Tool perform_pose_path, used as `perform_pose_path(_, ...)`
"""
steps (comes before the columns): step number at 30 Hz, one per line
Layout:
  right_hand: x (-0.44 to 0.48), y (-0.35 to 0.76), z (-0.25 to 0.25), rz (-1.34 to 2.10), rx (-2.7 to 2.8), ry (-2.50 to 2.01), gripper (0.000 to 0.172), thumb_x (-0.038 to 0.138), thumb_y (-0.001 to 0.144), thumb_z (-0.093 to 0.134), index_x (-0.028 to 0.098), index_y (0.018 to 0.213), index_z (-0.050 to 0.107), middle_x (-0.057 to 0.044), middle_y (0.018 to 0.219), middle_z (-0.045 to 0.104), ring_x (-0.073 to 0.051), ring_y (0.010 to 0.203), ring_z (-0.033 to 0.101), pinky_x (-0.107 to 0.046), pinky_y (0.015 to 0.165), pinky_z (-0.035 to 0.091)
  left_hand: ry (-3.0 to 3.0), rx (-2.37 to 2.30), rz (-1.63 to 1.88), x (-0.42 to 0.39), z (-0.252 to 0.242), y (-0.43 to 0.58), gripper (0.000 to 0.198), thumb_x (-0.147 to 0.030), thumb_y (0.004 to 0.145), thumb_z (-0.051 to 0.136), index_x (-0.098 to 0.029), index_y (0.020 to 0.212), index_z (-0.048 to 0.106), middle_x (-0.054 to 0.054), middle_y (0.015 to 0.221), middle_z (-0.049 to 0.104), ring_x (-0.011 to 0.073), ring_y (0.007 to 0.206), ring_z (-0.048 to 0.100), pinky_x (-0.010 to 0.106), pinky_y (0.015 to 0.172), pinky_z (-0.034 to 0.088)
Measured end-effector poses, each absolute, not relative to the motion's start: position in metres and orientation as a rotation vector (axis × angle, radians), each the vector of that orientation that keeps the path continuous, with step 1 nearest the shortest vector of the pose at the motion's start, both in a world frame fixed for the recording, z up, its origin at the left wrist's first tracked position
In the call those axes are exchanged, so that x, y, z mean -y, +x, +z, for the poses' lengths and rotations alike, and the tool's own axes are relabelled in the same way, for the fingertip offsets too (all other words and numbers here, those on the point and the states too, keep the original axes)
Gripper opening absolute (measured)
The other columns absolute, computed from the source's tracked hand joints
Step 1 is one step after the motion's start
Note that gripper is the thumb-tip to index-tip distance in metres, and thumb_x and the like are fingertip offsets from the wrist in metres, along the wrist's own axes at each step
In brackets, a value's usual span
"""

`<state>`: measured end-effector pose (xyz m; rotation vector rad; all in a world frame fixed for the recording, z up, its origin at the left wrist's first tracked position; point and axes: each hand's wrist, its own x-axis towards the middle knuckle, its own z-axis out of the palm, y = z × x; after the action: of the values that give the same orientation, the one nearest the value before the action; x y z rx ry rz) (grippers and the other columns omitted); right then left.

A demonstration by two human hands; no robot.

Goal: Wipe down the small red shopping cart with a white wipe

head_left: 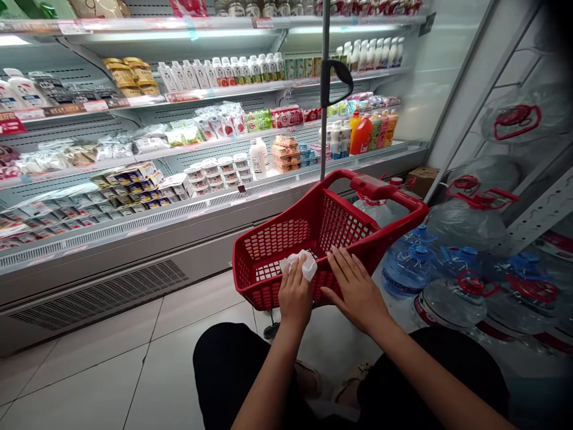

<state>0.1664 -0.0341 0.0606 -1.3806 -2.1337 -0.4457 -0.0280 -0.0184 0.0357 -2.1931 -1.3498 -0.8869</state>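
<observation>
A red plastic shopping cart point(268, 236) with latticed sides stands right in front of my knees. My left hand point(296, 292) presses a crumpled white tissue point(308, 267) against the cart's near rim, its fingers bent over the edge. Just to the right, my right hand point(356, 289) lies flat on the near side of the cart with its fingers stretched out and nothing in them. The cart's handle point(385, 194) rises at the far right of the basket. Part of the tissue is hidden beneath my left fingers.
An open refrigerated shelf point(215, 203) with cartons, tubs and bottles runs behind the cart. Large water bottles point(409, 263) crowd the right side. A grey upright pole point(325, 131) with a black loop stands behind the basket. Tiled floor point(197, 316) lies at the left.
</observation>
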Motion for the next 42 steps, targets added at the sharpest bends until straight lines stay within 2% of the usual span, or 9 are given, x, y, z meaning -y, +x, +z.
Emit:
perform_pose_path(5, 0.023, 0.178, 0.061, -0.424, 2.179, -1.344, 0.076, 0.046, 0.108, 0.043, 0.021, 0.170, 0.007, -0.009, 0.172, 0.030, -0.027, 0.159, 0.028, -0.051, 0.129, 0.026, -2.216, 1.318, -0.839, 0.015, 0.039, -0.051, 0.059, -0.005, 0.102, 0.043, -0.014, 0.161, 0.040, 0.010, 0.158, 0.052, 0.0244, 0.148, 0.049, 0.045, 0.126, 0.038)
perform_pose_path(14, 0.006, 0.168, 0.056, -0.384, 2.093, -1.424, 0.079, 0.054, 0.107, 0.039, 0.013, 0.169, 0.014, -0.014, 0.171, 0.030, -0.032, 0.160, 0.023, -0.055, 0.130, 0.023, -2.021, 1.500, -0.826, 0.043, 0.022, -0.144, 0.066, -0.007, 0.103, 0.046, -0.021, 0.166, 0.031, 0.011, 0.152, 0.060, 0.0266, 0.143, 0.056, 0.047, 0.122, 0.042)
perform_pose_path(18, 0.007, 0.147, 0.049, -0.290, 2.176, -1.366, 0.082, 0.059, 0.106, 0.041, 0.020, 0.170, 0.008, -0.006, 0.174, 0.026, -0.031, 0.162, 0.014, -0.055, 0.130, 0.025, -1.970, 1.503, -0.873, 0.042, 0.017, -0.145, 0.058, -0.010, 0.102, 0.049, -0.020, 0.160, 0.045, 0.013, 0.142, 0.068, 0.0284, 0.132, 0.065, 0.047, 0.118, 0.047)
perform_pose_path(22, 0.004, 0.144, 0.047, -0.218, 2.221, -1.342, 0.086, 0.064, 0.103, 0.043, 0.026, 0.170, 0.006, -0.001, 0.175, 0.020, -0.033, 0.163, 0.005, -0.058, 0.128, 0.029, -1.984, 1.490, -0.895, 0.042, 0.017, -0.137, 0.047, -0.013, 0.102, 0.051, -0.019, 0.148, 0.058, 0.013, 0.132, 0.074, 0.0292, 0.125, 0.069, 0.049, 0.116, 0.049)
perform_pose_path(28, -0.005, 0.164, 0.049, -0.230, 2.179, -1.397, 0.087, 0.069, 0.101, 0.043, 0.024, 0.170, 0.014, -0.004, 0.174, 0.024, -0.035, 0.162, 0.009, -0.060, 0.127, 0.030, -2.064, 1.443, -0.877, 0.052, 0.020, -0.110, 0.043, -0.011, 0.101, 0.051, -0.013, 0.143, 0.061, 0.014, 0.126, 0.076, 0.0285, 0.123, 0.070, 0.048, 0.116, 0.050)
perform_pose_path(33, -0.015, 0.186, 0.050, -0.216, 2.193, -1.449, 0.085, 0.069, 0.102, 0.040, 0.022, 0.169, 0.017, -0.005, 0.175, 0.024, -0.031, 0.163, 0.010, -0.057, 0.127, 0.030, -2.150, 1.350, -0.914, 0.068, 0.020, -0.080, 0.059, -0.008, 0.101, 0.050, -0.016, 0.159, 0.044, 0.012, 0.136, 0.072, 0.0250, 0.131, 0.066, 0.045, 0.120, 0.047)
perform_pose_path(36, -0.013, 0.188, 0.051, -0.181, 2.196, -1.456, 0.086, 0.068, 0.103, 0.038, 0.020, 0.169, 0.015, -0.008, 0.174, 0.024, -0.028, 0.162, 0.016, -0.054, 0.129, 0.025, -2.225, 1.286, -0.873, 0.070, 0.020, -0.074, 0.064, -0.004, 0.100, 0.047, -0.016, 0.162, 0.038, 0.012, 0.145, 0.066, 0.0242, 0.137, 0.061, 0.046, 0.122, 0.045)
perform_pose_path(42, 0.030, 0.152, 0.046, -0.073, 2.330, -1.239, 0.085, 0.063, 0.104, 0.042, 0.023, 0.170, 0.006, -0.007, 0.173, 0.025, -0.024, 0.160, 0.024, -0.051, 0.131, 0.024, -2.283, 1.270, -0.771, 0.046, 0.025, -0.094, 0.057, -0.007, 0.103, 0.045, -0.016, 0.159, 0.042, 0.012, 0.148, 0.063, 0.0249, 0.139, 0.059, 0.047, 0.120, 0.047)
